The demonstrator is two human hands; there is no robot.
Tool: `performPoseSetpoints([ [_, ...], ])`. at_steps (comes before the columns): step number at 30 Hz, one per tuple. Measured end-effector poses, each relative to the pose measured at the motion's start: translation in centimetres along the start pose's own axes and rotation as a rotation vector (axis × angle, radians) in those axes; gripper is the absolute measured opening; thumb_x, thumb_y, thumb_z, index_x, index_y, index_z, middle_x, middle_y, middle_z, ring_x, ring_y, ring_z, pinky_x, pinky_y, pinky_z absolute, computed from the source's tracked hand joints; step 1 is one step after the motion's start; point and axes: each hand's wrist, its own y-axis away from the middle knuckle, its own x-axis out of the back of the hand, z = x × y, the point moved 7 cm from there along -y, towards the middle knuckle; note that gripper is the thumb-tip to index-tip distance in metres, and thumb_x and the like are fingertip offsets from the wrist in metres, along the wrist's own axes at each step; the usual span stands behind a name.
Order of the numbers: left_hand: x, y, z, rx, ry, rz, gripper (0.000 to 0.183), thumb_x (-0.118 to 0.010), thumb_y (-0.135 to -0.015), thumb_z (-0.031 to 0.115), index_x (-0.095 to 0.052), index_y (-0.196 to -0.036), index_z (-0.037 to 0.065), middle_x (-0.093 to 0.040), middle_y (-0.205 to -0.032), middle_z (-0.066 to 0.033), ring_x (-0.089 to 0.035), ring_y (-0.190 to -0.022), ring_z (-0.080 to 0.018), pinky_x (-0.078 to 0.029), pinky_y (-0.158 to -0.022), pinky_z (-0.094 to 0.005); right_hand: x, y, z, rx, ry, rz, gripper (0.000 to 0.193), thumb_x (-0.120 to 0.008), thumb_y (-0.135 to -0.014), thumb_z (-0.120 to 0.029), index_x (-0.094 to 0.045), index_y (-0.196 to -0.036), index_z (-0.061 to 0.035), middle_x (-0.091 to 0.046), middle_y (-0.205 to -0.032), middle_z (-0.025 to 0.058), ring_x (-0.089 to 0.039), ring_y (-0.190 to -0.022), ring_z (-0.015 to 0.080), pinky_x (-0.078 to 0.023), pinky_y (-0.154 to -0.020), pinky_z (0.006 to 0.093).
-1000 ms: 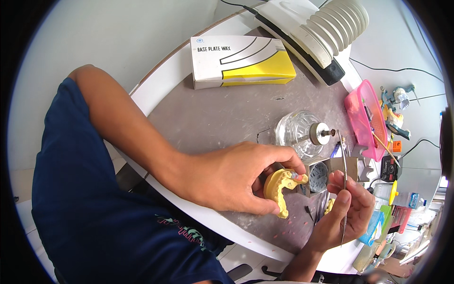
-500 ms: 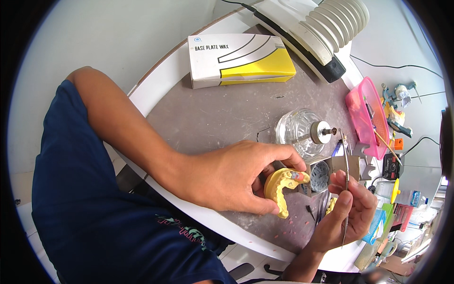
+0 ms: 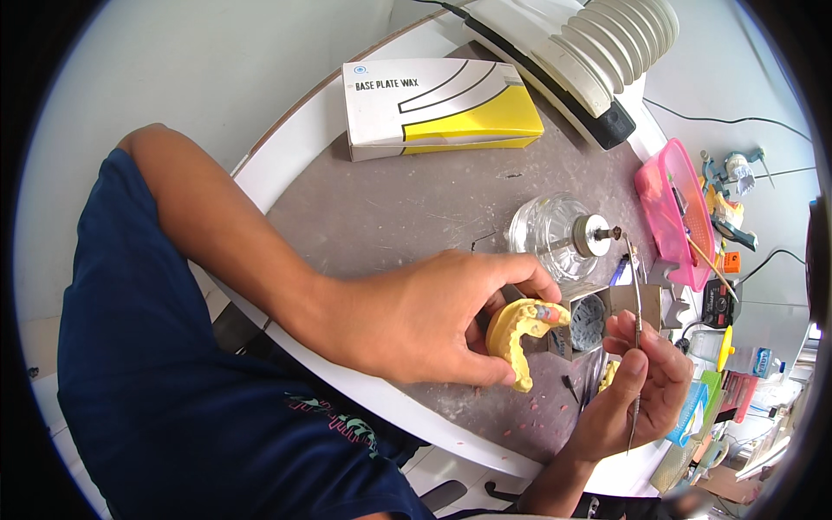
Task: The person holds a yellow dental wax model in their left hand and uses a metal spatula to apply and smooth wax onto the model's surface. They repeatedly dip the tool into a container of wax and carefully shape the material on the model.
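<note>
A yellow dental cast (image 3: 520,334), horseshoe-shaped with a row of teeth, is gripped between the thumb and fingers of my left hand (image 3: 425,321). A small patch of pink and grey shows on the cast's upper end. My right hand (image 3: 646,381) pinches a thin metal wax carver (image 3: 638,321), held nearly upright. Its upper tip is close to the wick of a glass spirit lamp (image 3: 555,234) with a metal collar; no flame can be made out. Behind the cast sits an open small box (image 3: 572,342) with a round grey piece inside.
A white and yellow cardboard box (image 3: 442,108) lies at the back, beside a white machine with a ribbed hose (image 3: 615,43). To the right stand a pink basket (image 3: 676,217) of tools and a dental articulator (image 3: 732,208). Pink wax crumbs (image 3: 511,425) dot the bench near its front edge.
My left hand and the cast have shifted slightly up and to the right. The right hand and the carver have barely moved.
</note>
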Motion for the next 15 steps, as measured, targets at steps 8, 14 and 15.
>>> performPoseSetpoints([
  [8,0.08,0.00,0.01,-0.005,-0.032,0.004,0.056,-0.068,-0.079,0.000,-0.039,-0.127,0.002,-0.049,-0.126,-0.0109,-0.051,-0.114,-0.0171,-0.051,-0.086,-0.0280,-0.15,-0.28,-0.04,0.008,0.014,-0.006,0.016,-0.056,-0.089,-0.005,-0.051,-0.102,0.0026,-0.064,-0.092,0.0209,-0.065,-0.080,0.0225,-0.052,-0.067,0.0271],
  [14,0.11,0.01,0.08,-0.002,-0.071,0.006,0.057,-0.069,-0.078,0.002,-0.040,-0.126,0.001,-0.049,-0.126,-0.0113,-0.051,-0.115,-0.0180,-0.051,-0.087,-0.0288,-0.16,-0.18,0.11,0.005,0.022,-0.007,0.016,-0.056,-0.088,-0.004,-0.051,-0.102,0.0024,-0.064,-0.093,0.0217,-0.065,-0.080,0.0229,-0.052,-0.067,0.0272],
  [15,0.10,0.06,0.19,-0.017,-0.077,0.005,0.057,-0.070,-0.078,0.003,-0.040,-0.126,0.001,-0.049,-0.126,-0.0114,-0.051,-0.115,-0.0180,-0.051,-0.087,-0.0289,-0.16,-0.18,0.05,0.013,0.021,-0.010,0.016,-0.056,-0.088,-0.004,-0.051,-0.102,0.0024,-0.064,-0.093,0.0217,-0.065,-0.080,0.0228,-0.052,-0.066,0.0271],
])
